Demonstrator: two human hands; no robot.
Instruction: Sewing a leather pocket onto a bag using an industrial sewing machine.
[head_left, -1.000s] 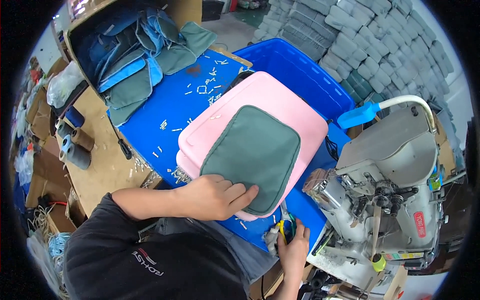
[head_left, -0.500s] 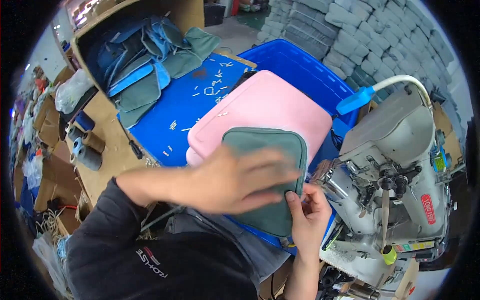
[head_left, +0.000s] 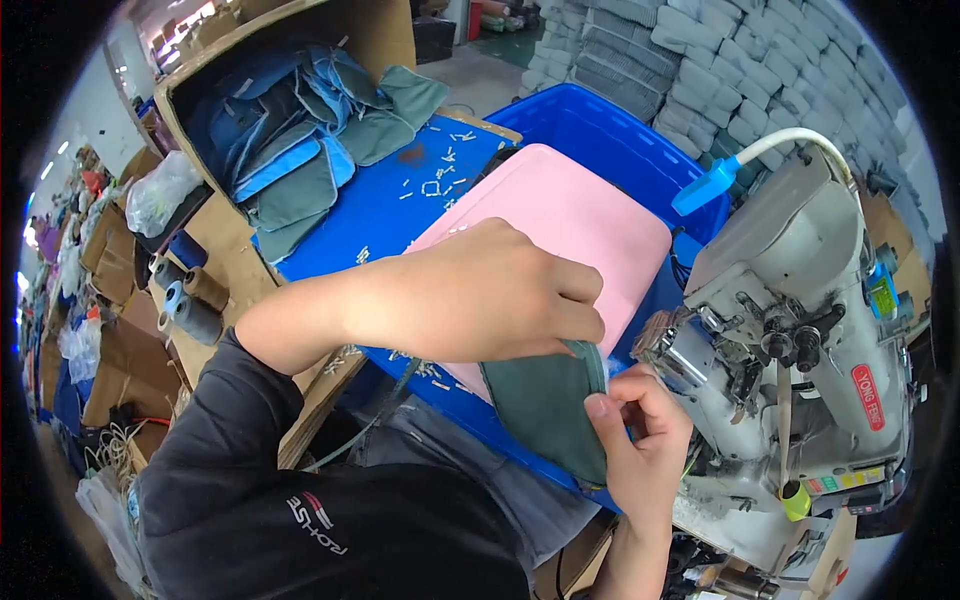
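A dark green fabric piece (head_left: 545, 410) with rounded corners and a seamed edge lies tilted over the near side of a pink, smooth-topped slab (head_left: 590, 220). My left hand (head_left: 505, 295) reaches across it, its fingers curled down and closed on the fabric's upper edge. That hand hides the piece's upper part. At the right edge of the fabric, my right hand (head_left: 645, 440) pinches the seam between thumb and fingers. Close to my right hand stands a grey industrial sewing machine (head_left: 725, 345).
Similar green and blue pieces (head_left: 300, 185) are heaped in an open box at the back left. Thread spools (head_left: 195, 300) stand on the wooden table. Behind the slab is a blue plastic crate (head_left: 600, 120). A blue-headed lamp (head_left: 708, 187) arches over the machine. Grey bundles (head_left: 760, 70) are stacked behind.
My left hand was flat and blurred over the fabric; now its fingers are curled round the upper edge. The fabric's upper part is lifted or folded under that hand. My right hand keeps its pinch.
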